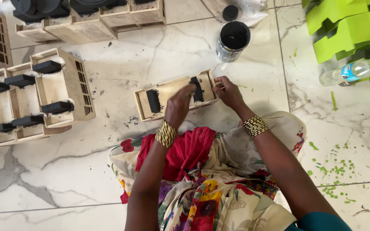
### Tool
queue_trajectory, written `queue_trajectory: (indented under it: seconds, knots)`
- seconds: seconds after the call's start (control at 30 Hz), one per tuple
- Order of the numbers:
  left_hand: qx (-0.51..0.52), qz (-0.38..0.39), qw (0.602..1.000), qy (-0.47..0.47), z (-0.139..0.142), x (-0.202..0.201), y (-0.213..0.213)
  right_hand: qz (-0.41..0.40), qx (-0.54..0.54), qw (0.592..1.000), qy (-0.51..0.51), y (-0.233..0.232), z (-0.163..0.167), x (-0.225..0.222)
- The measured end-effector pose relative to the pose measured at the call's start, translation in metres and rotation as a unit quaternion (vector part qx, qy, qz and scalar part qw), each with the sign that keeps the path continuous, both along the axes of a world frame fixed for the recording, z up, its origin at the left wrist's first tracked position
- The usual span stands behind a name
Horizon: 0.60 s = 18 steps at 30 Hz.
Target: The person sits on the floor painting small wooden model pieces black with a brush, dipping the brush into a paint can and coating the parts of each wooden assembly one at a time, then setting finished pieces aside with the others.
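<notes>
A shallow pale wooden tray-like piece (170, 90) lies on the marble floor before my knees. Two small blocks inside it are black: one at its left end (153, 101), one toward its right (197, 89). My left hand (179, 106) hovers over the tray's middle with fingers bunched beside the right black block, possibly pinching a small applicator that I cannot make out. My right hand (228, 91) grips the tray's right end. Both wrists wear gold bangles. An open tin of black paint (233, 40) stands just beyond the tray.
Similar wooden units with black blocks (35, 96) stand at the left; more wooden pieces (86, 21) line the back. Green painted shapes (352, 28) and a plastic water bottle (351, 72) are at the right. Green spatters (335, 169) mark the floor. Floral cloth (210, 179) covers my lap.
</notes>
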<state>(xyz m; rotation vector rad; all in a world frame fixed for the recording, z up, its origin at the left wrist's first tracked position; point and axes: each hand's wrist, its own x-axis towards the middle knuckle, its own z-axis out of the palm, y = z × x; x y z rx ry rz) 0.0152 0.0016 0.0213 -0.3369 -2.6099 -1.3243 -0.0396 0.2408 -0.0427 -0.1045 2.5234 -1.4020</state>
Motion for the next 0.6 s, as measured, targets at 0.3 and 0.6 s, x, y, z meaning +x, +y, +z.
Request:
queue_trajectory:
  seconds: [0.3, 0.6]
  knots:
    - [0.025, 0.04, 0.994, 0.097, -0.013, 0.035, -0.022, -0.01, -0.01, 1.0, -0.016, -0.004, -0.002, -0.003]
    - [0.165, 0.201, 0.966, 0.0, -0.054, 0.001, -0.013, -0.011, -0.008, 0.999, -0.033, -0.004, -0.006, -0.008]
